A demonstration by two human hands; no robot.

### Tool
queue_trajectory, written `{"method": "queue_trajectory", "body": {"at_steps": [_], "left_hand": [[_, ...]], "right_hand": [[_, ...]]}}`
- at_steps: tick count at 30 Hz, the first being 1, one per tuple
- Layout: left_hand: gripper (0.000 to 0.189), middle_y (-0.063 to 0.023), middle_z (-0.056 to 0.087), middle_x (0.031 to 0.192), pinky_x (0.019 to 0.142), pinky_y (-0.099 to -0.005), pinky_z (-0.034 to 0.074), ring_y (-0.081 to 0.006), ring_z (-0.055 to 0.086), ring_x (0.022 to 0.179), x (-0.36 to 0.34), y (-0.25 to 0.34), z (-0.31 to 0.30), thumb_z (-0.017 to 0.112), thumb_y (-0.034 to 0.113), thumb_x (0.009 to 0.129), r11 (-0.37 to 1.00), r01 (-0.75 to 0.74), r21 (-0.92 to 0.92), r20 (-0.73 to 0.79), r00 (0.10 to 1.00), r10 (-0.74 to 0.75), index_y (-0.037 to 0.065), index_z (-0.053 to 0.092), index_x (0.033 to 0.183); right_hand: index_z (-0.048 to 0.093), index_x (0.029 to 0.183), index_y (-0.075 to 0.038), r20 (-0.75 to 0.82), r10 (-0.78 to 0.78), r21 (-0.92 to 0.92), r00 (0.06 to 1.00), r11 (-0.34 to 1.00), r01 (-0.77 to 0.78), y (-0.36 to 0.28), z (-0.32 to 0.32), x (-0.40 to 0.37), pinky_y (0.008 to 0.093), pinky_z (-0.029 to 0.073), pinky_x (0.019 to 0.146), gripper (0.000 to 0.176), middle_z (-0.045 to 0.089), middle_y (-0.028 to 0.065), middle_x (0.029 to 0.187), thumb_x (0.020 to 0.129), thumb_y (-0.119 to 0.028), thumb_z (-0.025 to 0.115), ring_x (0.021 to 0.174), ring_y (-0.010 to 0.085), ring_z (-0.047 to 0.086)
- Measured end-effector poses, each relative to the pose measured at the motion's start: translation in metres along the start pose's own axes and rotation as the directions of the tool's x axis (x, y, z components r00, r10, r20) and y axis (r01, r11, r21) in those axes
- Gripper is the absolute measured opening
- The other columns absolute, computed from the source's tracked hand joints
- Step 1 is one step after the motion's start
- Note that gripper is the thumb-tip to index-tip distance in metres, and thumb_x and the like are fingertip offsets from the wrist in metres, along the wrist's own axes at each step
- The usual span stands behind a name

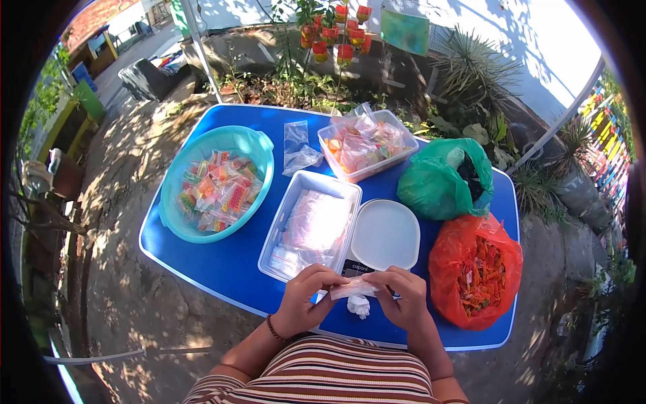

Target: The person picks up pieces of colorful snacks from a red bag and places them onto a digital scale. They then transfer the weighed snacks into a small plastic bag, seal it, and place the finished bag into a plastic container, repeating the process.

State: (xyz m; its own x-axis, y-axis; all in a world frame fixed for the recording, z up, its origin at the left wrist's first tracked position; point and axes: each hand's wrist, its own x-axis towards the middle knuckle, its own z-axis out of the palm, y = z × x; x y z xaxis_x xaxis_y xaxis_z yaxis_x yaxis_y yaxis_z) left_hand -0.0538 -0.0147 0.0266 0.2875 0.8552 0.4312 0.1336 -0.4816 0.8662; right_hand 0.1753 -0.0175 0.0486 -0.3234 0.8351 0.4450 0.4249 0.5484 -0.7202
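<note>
Between my two hands, over the table's near edge, is a small clear plastic bag (354, 289). My left hand (306, 299) pinches its left end, and my right hand (404, 293) has closed fingers on its right end. Just below the bag lies a crumpled white wad (359, 306). Beyond my fingers, a black scale (352, 267) shows partly from under a round-cornered whitish tub or lid (385, 236). Left of that, a white plastic container (276, 222) holds a stack of clear plastic bags (316, 225).
On the blue table (195, 266) stand a turquoise basin (171, 195) of colourful filled packets, a clear tub (367, 174) of bagged items, a green plastic bag (431, 175) and a red bag (447, 269) of orange-red pieces. Loose plastic bags (296, 138) lie at the back.
</note>
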Motion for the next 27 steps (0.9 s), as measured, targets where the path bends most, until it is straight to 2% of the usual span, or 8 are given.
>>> {"method": "queue_trajectory", "body": {"at_steps": [4, 9, 12, 13, 18, 21, 22, 27], "left_hand": [[0.031, -0.0113, 0.068, 0.103, 0.078, -0.0324, 0.058, -0.0245, 0.071, 0.089, -0.018, 0.005, -0.034, 0.078, 0.003, 0.085, 0.981, -0.023, 0.192, -0.096, 0.994, 0.042, 0.006, 0.070, 0.115], [0.032, -0.0107, 0.068, 0.100, 0.078, -0.0343, 0.057, -0.0262, 0.070, 0.090, -0.035, -0.006, -0.075, 0.079, -0.003, 0.080, 0.891, 0.054, 0.451, -0.323, 0.940, 0.106, 0.007, 0.074, 0.109], [0.027, -0.0102, 0.069, 0.099, 0.080, -0.0351, 0.058, -0.0280, 0.071, 0.093, -0.025, -0.018, -0.105, 0.079, -0.005, 0.079, 0.789, 0.049, 0.612, -0.473, 0.822, 0.316, 0.005, 0.075, 0.104], [0.032, -0.0122, 0.070, 0.108, 0.086, -0.0385, 0.057, -0.0312, 0.070, 0.100, -0.020, -0.025, -0.120, 0.080, -0.001, 0.081, 0.708, 0.053, 0.704, -0.429, 0.827, 0.364, 0.006, 0.074, 0.112], [0.048, -0.0152, 0.061, 0.137, 0.102, -0.0453, 0.050, -0.0366, 0.060, 0.123, -0.014, -0.036, -0.138, 0.081, 0.012, 0.084, 0.528, 0.239, 0.815, -0.373, 0.914, 0.162, 0.010, 0.068, 0.129], [0.046, -0.0141, 0.060, 0.139, 0.105, -0.0458, 0.048, -0.0370, 0.058, 0.126, -0.020, -0.029, -0.115, 0.082, 0.015, 0.084, 0.651, 0.174, 0.739, -0.323, 0.939, 0.115, 0.011, 0.069, 0.128], [0.044, -0.0124, 0.062, 0.137, 0.107, -0.0475, 0.046, -0.0365, 0.058, 0.126, -0.022, -0.030, -0.103, 0.081, 0.016, 0.084, 0.667, 0.139, 0.732, -0.282, 0.953, 0.111, 0.012, 0.070, 0.126], [0.034, -0.0062, 0.067, 0.129, 0.118, -0.0539, 0.032, -0.0297, 0.057, 0.129, -0.011, -0.024, -0.032, 0.081, 0.020, 0.085, 0.772, -0.046, 0.634, -0.044, 0.994, 0.095, 0.016, 0.074, 0.118]], "right_hand": [[0.072, 0.107, -0.001, 0.058, -0.177, 0.061, 0.983, 0.983, 0.173, -0.017, 0.030, 0.040, 0.0337, 0.056, 0.068, 0.025, 0.070, 0.0139, 0.092, 0.082, 0.005, 0.072, 0.079, 0.0262, 0.070], [0.071, 0.110, -0.001, 0.191, -0.226, 0.151, 0.955, 0.968, 0.198, -0.025, 0.081, 0.085, 0.0380, 0.059, 0.077, 0.024, 0.072, 0.0147, 0.101, 0.086, 0.003, 0.072, 0.089, 0.0317, 0.073], [0.070, 0.123, -0.003, 0.182, -0.285, 0.223, 0.941, 0.944, 0.243, -0.028, 0.116, 0.121, 0.0379, 0.059, 0.085, 0.037, 0.073, 0.0159, 0.111, 0.086, 0.001, 0.074, 0.099, 0.0329, 0.073], [0.067, 0.128, -0.004, 0.181, -0.285, 0.238, 0.941, 0.941, 0.239, -0.031, 0.127, 0.135, 0.0395, 0.058, 0.090, 0.041, 0.071, 0.0171, 0.116, 0.087, -0.001, 0.073, 0.104, 0.0345, 0.071], [0.057, 0.143, -0.006, 0.261, -0.243, 0.099, 0.934, 0.969, 0.225, -0.020, 0.144, 0.129, 0.0454, 0.047, 0.107, 0.056, 0.059, 0.0201, 0.140, 0.090, -0.005, 0.072, 0.127, 0.0391, 0.058], [0.056, 0.140, -0.004, 0.256, -0.251, 0.009, 0.934, 0.966, 0.257, 0.001, 0.120, 0.094, 0.0472, 0.050, 0.102, 0.055, 0.060, 0.0207, 0.135, 0.087, -0.003, 0.071, 0.122, 0.0392, 0.060], [0.063, 0.129, -0.002, 0.168, -0.225, -0.008, 0.960, 0.973, 0.230, 0.002, 0.109, 0.082, 0.0453, 0.052, 0.098, 0.044, 0.066, 0.0172, 0.126, 0.086, -0.003, 0.072, 0.115, 0.0355, 0.064], [0.071, 0.114, -0.002, -0.058, -0.113, -0.216, 0.992, 0.971, 0.098, 0.014, 0.042, 0.019, 0.0403, 0.053, 0.085, 0.030, 0.073, 0.0104, 0.107, 0.084, -0.002, 0.074, 0.096, 0.0291, 0.068]]}}
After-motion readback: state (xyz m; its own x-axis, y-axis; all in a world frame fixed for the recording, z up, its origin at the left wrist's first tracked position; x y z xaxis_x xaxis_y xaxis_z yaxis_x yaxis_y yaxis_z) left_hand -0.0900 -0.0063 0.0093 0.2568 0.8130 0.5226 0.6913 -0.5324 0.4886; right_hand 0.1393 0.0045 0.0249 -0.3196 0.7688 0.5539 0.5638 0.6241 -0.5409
